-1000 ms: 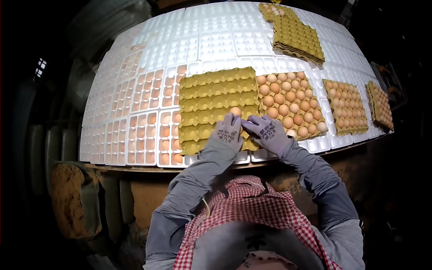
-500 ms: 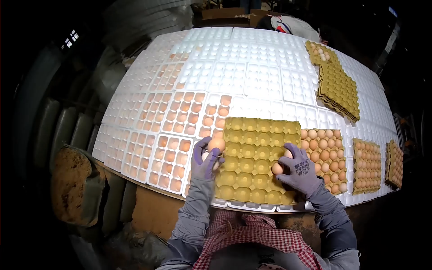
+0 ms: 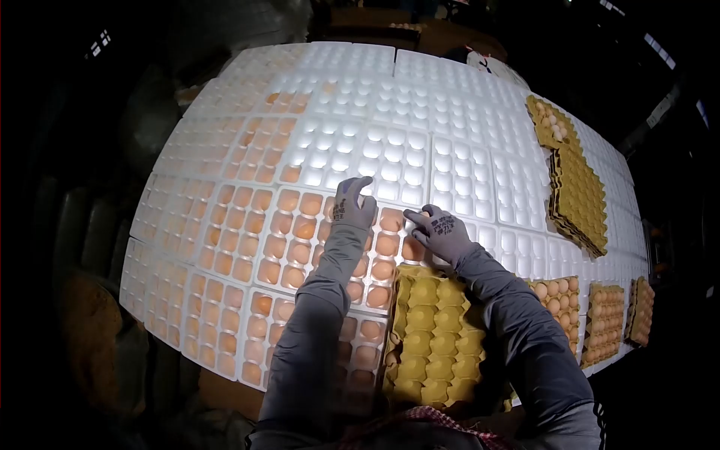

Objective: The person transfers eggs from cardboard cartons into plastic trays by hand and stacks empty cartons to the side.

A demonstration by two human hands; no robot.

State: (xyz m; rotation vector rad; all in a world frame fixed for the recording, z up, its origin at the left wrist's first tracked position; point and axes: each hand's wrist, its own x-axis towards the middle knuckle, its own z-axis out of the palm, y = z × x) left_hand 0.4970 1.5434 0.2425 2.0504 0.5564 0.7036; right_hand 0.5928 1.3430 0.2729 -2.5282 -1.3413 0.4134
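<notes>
My left hand, gloved in grey-purple, hovers over the upper part of a white tray partly filled with brown eggs. Its thumb and index finger are apart, with no egg visible between them. To its right, my right hand has its thumb and fingers around a pale egg, mostly covered by the fingers, above the same row of trays. Below my right hand lies a yellow-green pulp tray with empty cups, partly hidden by my right arm.
White trays cover the large table, those at left holding eggs. Egg-filled pulp trays stand at the right edge. A stack of pulp trays sits farther back, beside a pulp tray with pale eggs. Part of another person shows behind the table.
Both hands have moved forward from the pulp tray to the white trays. The eggs seen in my left hand no longer show there. The camera view has shifted too.
</notes>
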